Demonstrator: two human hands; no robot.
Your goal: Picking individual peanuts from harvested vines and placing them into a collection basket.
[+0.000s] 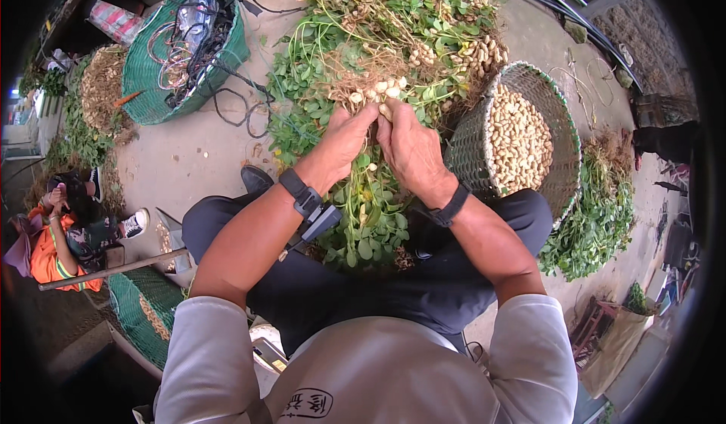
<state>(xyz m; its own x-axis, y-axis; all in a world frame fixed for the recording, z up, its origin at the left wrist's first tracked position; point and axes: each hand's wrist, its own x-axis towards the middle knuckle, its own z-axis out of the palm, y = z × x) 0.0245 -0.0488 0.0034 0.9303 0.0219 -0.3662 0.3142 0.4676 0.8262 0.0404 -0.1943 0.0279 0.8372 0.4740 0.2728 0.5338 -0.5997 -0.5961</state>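
A bunch of peanut plants, with pale pods (383, 90) clustered at its brown roots (340, 83), hangs leaves-down between my knees. My left hand (348, 138) is closed around the stems just below the roots. Right beside it, my right hand (412, 148) has its thumb and fingers pinched at a peanut (385, 112) at the edge of the cluster. The fingertips of both hands nearly meet, and part of the stems is hidden behind them. Beyond them lies a large heap of uprooted peanut plants (318, 34), with more pods (482, 55) showing at its right side.
To my right a woven basket (469, 150) holds many picked peanuts, with more green plants (597, 223) behind it. A green basket (234, 42) with cables and a plastic bottle stands at the far left. Another person (57, 242) in orange sits at the left, near a pole (121, 267).
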